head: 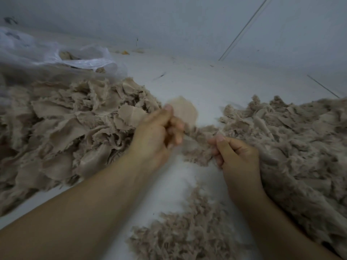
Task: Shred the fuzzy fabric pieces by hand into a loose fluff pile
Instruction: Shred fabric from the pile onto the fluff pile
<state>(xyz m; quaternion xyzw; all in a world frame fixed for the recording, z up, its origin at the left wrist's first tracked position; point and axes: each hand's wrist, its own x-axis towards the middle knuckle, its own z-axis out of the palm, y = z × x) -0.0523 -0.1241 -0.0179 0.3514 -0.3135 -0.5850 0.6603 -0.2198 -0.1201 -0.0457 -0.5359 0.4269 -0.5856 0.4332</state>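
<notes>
Fabric piece (195, 145), fuzzy and beige, is stretched between the two hands above the floor: the left hand (159, 132) pinches its pale upper edge and the right hand (236, 156) grips its lower end, though motion blur hides the exact finger placement. A scrap heap (71, 128) lies left, partly cut off, with a plastic bag (56, 55) behind it. Fluff (187, 231) lies near, more fabric (300, 143) right, on a white floor (197, 81) meeting a pale wall (169, 21).

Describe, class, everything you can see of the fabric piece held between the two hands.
The fabric piece is beige and fuzzy, with frayed, ragged edges and a smoother, paler flap standing up behind the left hand. It hangs stretched above the pale floor, pinched by the left hand and by the right hand. Motion blur hides finer detail.
</notes>
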